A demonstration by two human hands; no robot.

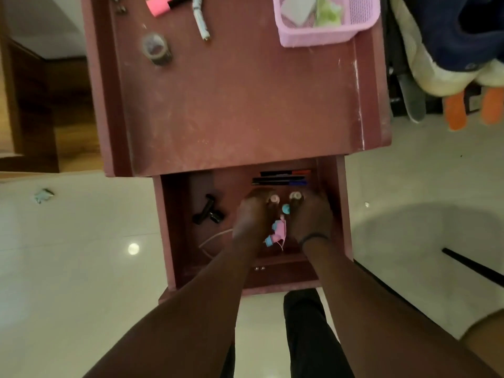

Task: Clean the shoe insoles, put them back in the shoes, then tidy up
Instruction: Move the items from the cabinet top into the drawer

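Observation:
Both my hands reach into an open drawer under a reddish-brown table. My left hand and my right hand lie side by side, thumbs pointing away from me. Between them is a small pink and blue object with a teal cap. The fingers curl downward out of sight, so I cannot tell whether either hand grips it. A dark band circles my right wrist. No shoe or insole is in view.
The drawer also holds black clips, pens at its back and a white cord. On the table are a pink basket, a tape roll and markers. A plush toy stands at the right. The floor is pale tile.

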